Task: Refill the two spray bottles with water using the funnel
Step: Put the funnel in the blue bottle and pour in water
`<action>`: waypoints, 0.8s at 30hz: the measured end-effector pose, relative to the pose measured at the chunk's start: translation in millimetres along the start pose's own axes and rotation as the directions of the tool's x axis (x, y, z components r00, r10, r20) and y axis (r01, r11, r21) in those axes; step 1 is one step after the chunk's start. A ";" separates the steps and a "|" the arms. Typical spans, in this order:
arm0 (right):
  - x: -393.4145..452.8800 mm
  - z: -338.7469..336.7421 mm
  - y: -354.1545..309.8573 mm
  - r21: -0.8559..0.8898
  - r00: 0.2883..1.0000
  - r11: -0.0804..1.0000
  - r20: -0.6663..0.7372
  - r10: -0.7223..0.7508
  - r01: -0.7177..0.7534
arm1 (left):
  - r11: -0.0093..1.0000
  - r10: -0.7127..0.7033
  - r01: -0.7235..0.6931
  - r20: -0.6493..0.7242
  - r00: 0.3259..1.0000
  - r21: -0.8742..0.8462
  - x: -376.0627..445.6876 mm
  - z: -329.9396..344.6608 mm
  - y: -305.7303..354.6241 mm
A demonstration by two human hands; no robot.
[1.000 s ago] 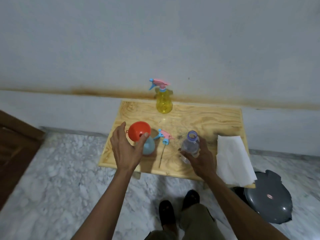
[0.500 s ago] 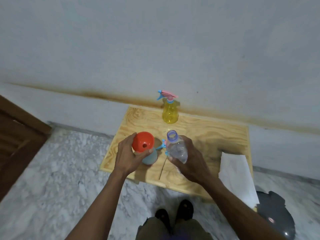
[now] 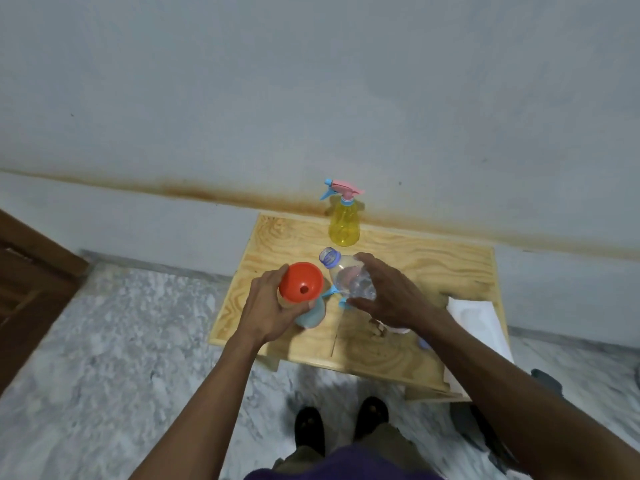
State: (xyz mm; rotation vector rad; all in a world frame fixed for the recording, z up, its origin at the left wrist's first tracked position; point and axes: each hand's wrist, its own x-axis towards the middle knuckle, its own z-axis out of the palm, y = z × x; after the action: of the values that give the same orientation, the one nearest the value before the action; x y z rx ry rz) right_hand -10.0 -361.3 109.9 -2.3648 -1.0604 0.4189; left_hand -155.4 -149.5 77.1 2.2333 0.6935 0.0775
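The left hand (image 3: 268, 308) grips the red funnel (image 3: 300, 287) seated on the blue spray bottle (image 3: 311, 315) near the counter's (image 3: 433, 271) left edge. The right hand (image 3: 388, 296) holds the clear water bottle (image 3: 346, 277), tilted toward the funnel. The yellow spray bottle (image 3: 344, 225) stands at the far edge.

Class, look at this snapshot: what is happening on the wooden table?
A person is about to pour. The left hand steadies the orange funnel seated in the blue spray bottle. The right hand tilts an open clear water bottle toward it. The yellow spray bottle stands capped at the back.
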 end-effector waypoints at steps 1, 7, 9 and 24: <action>0.4 -1.7 -2.2 -0.035 1.000 0.999 0.005 0.001 -0.001 | 1.000 0.018 -0.018 0.002 1.000 0.007 2.0 -0.4 -1.1; 3.2 -3.1 -12.8 -0.154 0.999 0.988 0.035 -0.023 0.028 | 0.998 0.041 -0.043 0.051 0.998 0.042 7.2 -4.9 -1.4; 5.2 -2.8 -17.0 -0.190 0.998 0.982 0.057 0.005 0.006 | 0.998 0.045 -0.048 0.050 0.998 0.043 7.0 -4.9 -2.2; 7.9 -9.8 -33.3 -0.450 0.978 0.891 0.149 0.148 -0.067 | 0.994 0.059 -0.064 0.064 0.996 0.084 8.2 -11.9 1.3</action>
State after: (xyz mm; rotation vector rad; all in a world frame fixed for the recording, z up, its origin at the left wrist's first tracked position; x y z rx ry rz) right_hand -20.4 -339.6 136.2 -2.8453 -1.2136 0.4787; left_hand -151.0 -138.2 85.0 2.3300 0.6050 0.0100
